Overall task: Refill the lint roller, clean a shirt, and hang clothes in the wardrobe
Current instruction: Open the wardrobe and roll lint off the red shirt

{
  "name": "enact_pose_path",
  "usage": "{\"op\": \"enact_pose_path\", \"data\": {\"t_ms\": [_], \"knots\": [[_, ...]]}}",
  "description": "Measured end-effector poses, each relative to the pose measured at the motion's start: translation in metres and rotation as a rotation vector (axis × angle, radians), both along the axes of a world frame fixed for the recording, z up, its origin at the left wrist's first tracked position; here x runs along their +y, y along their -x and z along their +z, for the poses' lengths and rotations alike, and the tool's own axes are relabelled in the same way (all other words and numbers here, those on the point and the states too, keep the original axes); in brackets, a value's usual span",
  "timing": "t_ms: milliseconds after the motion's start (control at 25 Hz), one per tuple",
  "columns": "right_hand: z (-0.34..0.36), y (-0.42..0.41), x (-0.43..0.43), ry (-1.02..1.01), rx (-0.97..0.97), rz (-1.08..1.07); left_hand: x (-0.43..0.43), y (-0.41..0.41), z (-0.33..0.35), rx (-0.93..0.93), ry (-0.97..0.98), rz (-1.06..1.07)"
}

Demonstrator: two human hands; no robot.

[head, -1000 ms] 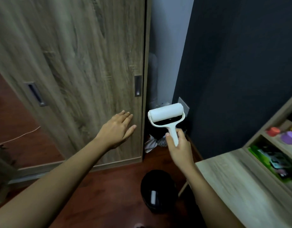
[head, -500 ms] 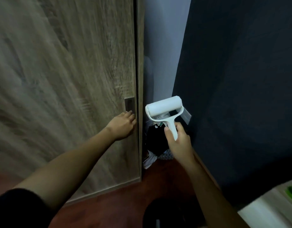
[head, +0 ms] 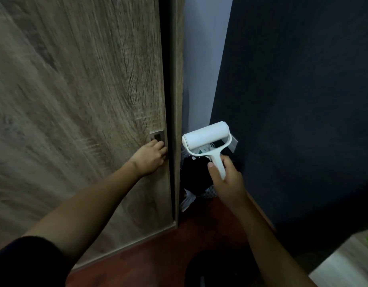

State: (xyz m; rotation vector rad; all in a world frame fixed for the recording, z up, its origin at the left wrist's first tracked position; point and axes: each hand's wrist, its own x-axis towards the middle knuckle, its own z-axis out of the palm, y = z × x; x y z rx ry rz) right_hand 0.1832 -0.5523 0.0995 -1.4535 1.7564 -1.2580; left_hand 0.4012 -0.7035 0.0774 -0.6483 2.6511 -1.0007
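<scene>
The wooden sliding wardrobe door (head: pixel 79 96) fills the left half of the view. My left hand (head: pixel 151 157) has its fingers curled into the door's recessed metal handle (head: pixel 156 136) near the door's right edge. A narrow dark gap shows between the door and the wardrobe's side panel (head: pixel 177 79). My right hand (head: pixel 227 181) grips the white handle of the lint roller (head: pixel 207 135), held upright with its white roll on top, to the right of the wardrobe.
A dark wall (head: pixel 303 100) stands on the right. Dark clothes and bags (head: pixel 196 175) lie piled in the corner behind the roller. A black bin (head: pixel 216 268) sits on the red-brown floor below. A light table corner (head: pixel 348 264) shows at the bottom right.
My left hand went from flat on the door to hooked in the handle. The door has slid slightly left, opening a dark gap. The view moved closer to the wardrobe.
</scene>
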Motion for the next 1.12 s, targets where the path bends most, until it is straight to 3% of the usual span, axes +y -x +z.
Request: {"op": "enact_pose_path", "data": {"t_ms": [280, 800, 1120], "knots": [[0.02, -0.07, 0.019, 0.016, -0.06, 0.074, 0.025, -0.081, 0.005, -0.002, -0.032, 0.097], [0.02, -0.254, 0.044, 0.106, -0.053, 0.152, 0.097, -0.315, 0.019, -0.09, -0.049, 0.338], [0.029, -0.313, 0.054, 0.12, -0.014, 0.2, 0.135, -0.405, 0.02, -0.063, -0.015, 0.523]]}}
